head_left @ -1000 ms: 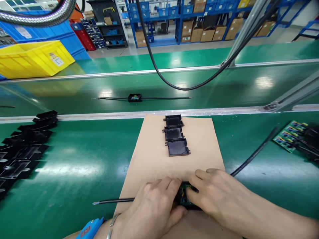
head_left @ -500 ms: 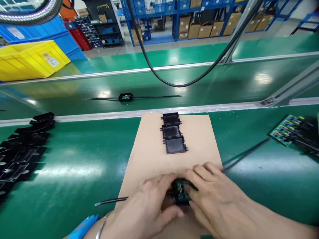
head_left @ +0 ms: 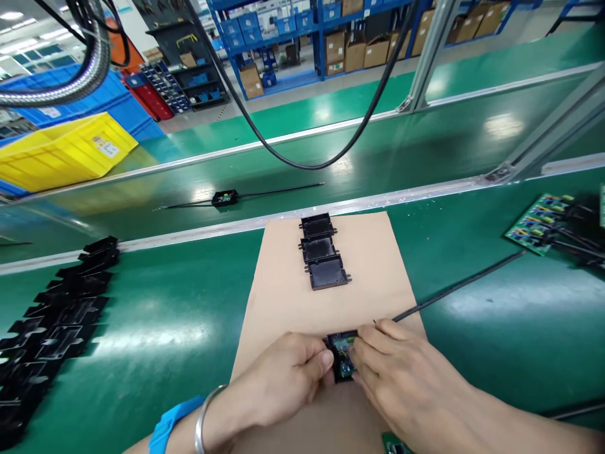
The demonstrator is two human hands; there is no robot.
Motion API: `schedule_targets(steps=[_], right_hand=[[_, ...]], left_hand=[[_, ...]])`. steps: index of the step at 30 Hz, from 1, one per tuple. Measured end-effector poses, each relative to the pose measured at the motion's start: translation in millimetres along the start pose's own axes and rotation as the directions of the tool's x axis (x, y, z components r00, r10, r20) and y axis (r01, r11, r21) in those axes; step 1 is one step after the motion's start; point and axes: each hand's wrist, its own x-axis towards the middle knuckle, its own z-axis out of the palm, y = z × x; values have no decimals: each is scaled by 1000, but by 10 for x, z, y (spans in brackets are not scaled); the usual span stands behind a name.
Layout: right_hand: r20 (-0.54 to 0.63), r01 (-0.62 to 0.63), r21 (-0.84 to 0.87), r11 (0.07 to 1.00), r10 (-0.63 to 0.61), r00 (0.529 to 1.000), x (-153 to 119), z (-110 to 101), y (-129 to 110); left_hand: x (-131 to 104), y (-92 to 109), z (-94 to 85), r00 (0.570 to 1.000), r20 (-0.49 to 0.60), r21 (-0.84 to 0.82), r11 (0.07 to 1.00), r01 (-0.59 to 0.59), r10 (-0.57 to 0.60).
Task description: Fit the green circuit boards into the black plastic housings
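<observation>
A black plastic case (head_left: 341, 377) with a green circuit board (head_left: 343, 353) inside lies on the cardboard sheet (head_left: 278, 284). My left hand (head_left: 293, 372) pinches the case's left end between thumb and fingers. Over the right part of the case lies my right hand (head_left: 401, 372), its bent fingers close together and pressed on the board and rim; they hide that end. A black cable (head_left: 458, 287) runs from behind my right fingers to the upper right. Beyond my hands, three empty black cases (head_left: 326, 272) stand in a column on the cardboard.
Black plastic parts (head_left: 61, 340) lie in rows at left. Wired circuit boards (head_left: 539, 224) sit at right, and another board (head_left: 394, 443) shows at the bottom edge. Behind the metal rail (head_left: 227, 233) lies a cabled case (head_left: 225, 198). A black cable loop (head_left: 312, 166) hangs ahead.
My left hand has closed from a loose curl into a pinch on the case's left end. My right hand stays over the case. The cable end at left no longer shows. The view has tilted.
</observation>
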Motion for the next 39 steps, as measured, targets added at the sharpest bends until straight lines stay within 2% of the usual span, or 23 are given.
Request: schedule_targets(steps=[3, 6, 8, 13, 15, 17, 20, 23, 26, 29, 30, 31, 33, 35, 37, 39], right_hand=[[-15, -30, -35, 999, 30, 999, -28, 8, -49], [-43, -85, -15, 996, 84, 995, -27, 17, -94], [-37, -87, -11, 996, 87, 996, -11, 24, -113], [-36, -109, -53, 993, 107, 994, 22, 63, -148], [-81, -123, -73, 990, 117, 990, 12, 90, -165], [-118, -138, -88, 987, 127, 985, -8, 115, -183], [-124, -151, -95, 984, 139, 982, -39, 134, -204], [-92, -154, -101, 983, 145, 985, -58, 124, -208], [-68, -127, -83, 988, 122, 990, -72, 90, -201], [-76, -143, -75, 987, 138, 988, -89, 40, -200], [-91, -148, -94, 985, 139, 986, -94, 23, -202], [-105, -143, -124, 982, 130, 986, -98, 9, -204], [-112, -107, -178, 978, 88, 990, -96, -6, -209], [-94, -81, -205, 975, 63, 994, -78, 2, -214], [-88, -83, -198, 977, 67, 994, -41, 28, -221], [-88, -118, -158, 980, 105, 991, 15, 56, -229]], left_hand=[[23, -108, 120, 997, 11, -195, 977, 82, -82], [41, -192, 197, 990, -3, -260, 957, 132, -138], [49, -207, 224, 984, 39, -325, 929, 176, -173], [62, -149, 247, 961, 127, -585, 763, 274, -247], [60, -134, 253, 956, 170, -622, 726, 293, -240], [55, -143, 262, 958, 170, -602, 746, 286, -230], [44, -182, 278, 970, 60, -474, 848, 237, -237], [36, -191, 277, 978, -21, -269, 944, 193, -206], [44, -136, 244, 980, 4, -107, 975, 196, -197], [38, -57, 192, 972, 76, -33, 973, 227, -224], [25, -37, 178, 973, 80, 0, 976, 216, -216], [5, -24, 168, 983, 39, 55, 982, 179, -182], [-44, -28, 168, 992, -123, 227, 973, 52, -24], [-89, -75, 194, 944, -261, 411, 908, -81, 203], [-109, -151, 243, 873, -292, 558, 811, -177, 391], [-105, -227, 302, 813, -248, 689, 686, -234, 526]])
